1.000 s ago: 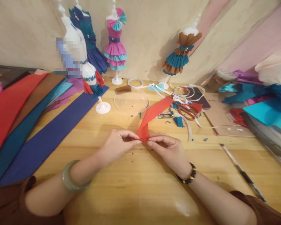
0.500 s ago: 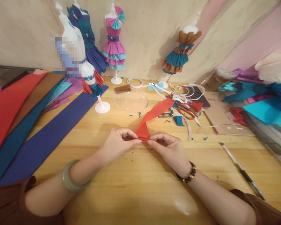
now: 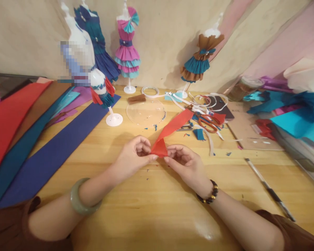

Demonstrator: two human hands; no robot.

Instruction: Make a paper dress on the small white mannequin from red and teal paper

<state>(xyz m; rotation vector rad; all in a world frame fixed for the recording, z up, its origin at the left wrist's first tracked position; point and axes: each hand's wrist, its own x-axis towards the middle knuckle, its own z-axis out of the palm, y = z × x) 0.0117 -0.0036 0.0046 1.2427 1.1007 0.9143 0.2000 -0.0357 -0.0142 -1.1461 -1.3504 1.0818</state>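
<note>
Both hands have shifted slightly forward, and the near end of the red paper strip (image 3: 174,125) now stands as a sharper triangle. The left hand (image 3: 132,157) and right hand (image 3: 187,164) pinch that fold, fingers closed on it, just above the desk (image 3: 151,209); its tail trails towards the scissors (image 3: 208,122). The fold looks freshly pressed

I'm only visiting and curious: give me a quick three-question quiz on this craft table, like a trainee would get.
1. True or false: the left hand and the right hand both pinch the red paper strip.
2. The orange-handled scissors lie: A) in the right hand; B) on the table beyond the hands; C) on a mannequin.
3. Which wrist wears the green bangle?
Key: 1 true; 2 B; 3 left.
</note>
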